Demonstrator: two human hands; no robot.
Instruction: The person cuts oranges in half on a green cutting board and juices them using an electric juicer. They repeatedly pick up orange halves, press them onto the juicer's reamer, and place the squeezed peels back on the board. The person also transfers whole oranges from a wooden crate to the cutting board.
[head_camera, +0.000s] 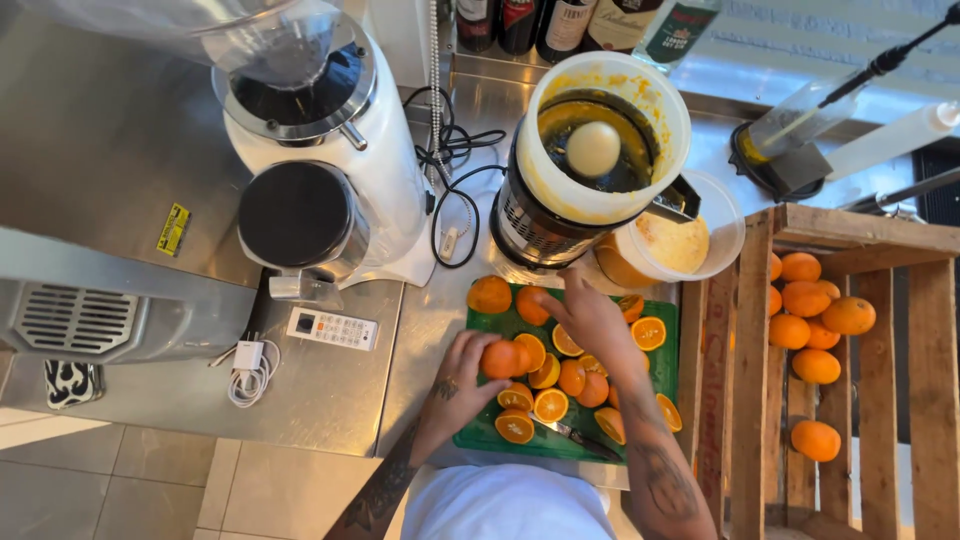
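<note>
My left hand (460, 378) grips an orange half (500, 358) at the left side of a green cutting board (480, 435). Several cut orange halves (552, 404) lie on the board, and a whole orange (489, 294) sits at its far left corner. My right hand (590, 312) reaches over the board toward the base of a citrus juicer (592, 160); I cannot see anything in it. The juicer has a white, pulp-smeared bowl and a pale reamer cone (593, 148). A knife (578, 435) lies near the board's front edge.
A plastic container of juice (690, 245) stands under the juicer's spout. A wooden crate (750, 330) at right holds several whole oranges (815, 300). A white coffee grinder (320, 150), a small white remote (332, 328), cables and bottles (560, 20) sit on the steel counter (100, 130).
</note>
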